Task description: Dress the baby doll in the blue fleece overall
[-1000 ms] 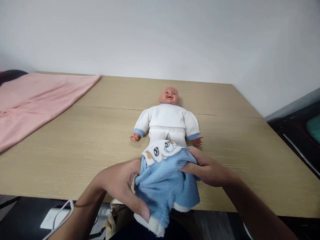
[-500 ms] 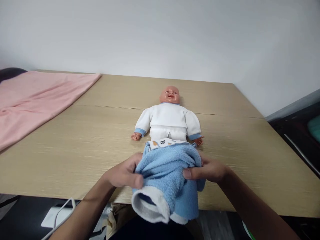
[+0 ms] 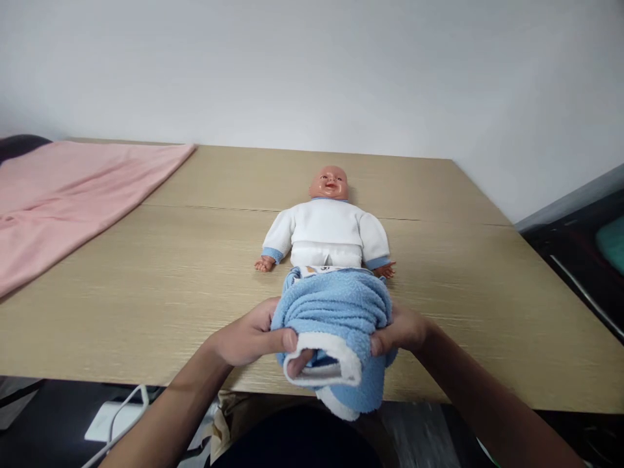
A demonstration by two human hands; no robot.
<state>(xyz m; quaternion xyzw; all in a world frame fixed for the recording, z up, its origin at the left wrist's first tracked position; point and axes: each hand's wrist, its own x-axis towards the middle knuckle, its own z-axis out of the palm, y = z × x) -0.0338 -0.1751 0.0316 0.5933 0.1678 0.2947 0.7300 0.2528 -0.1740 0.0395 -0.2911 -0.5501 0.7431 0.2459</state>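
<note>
A baby doll (image 3: 327, 224) in a white top with blue cuffs lies on its back in the middle of the wooden table (image 3: 146, 279), head away from me. A blue fleece garment (image 3: 336, 312) with white cuffs is bunched over the doll's legs. My left hand (image 3: 253, 338) grips the garment's left side, with a finger inside a white-edged opening. On the garment's right side my right hand (image 3: 402, 330) is closed on the bunched fabric. The doll's legs are hidden under the fleece.
A pink cloth (image 3: 68, 188) lies spread on the far left of the table. A white cable (image 3: 121, 416) and a white box sit on the floor below the table's near edge. Dark furniture (image 3: 575, 260) stands at the right.
Both hands have gathered the blue garment into a tighter bunch and slid it up toward the doll's waist. The embroidered eyes patch is now almost hidden, and a white cuff opening faces me.
</note>
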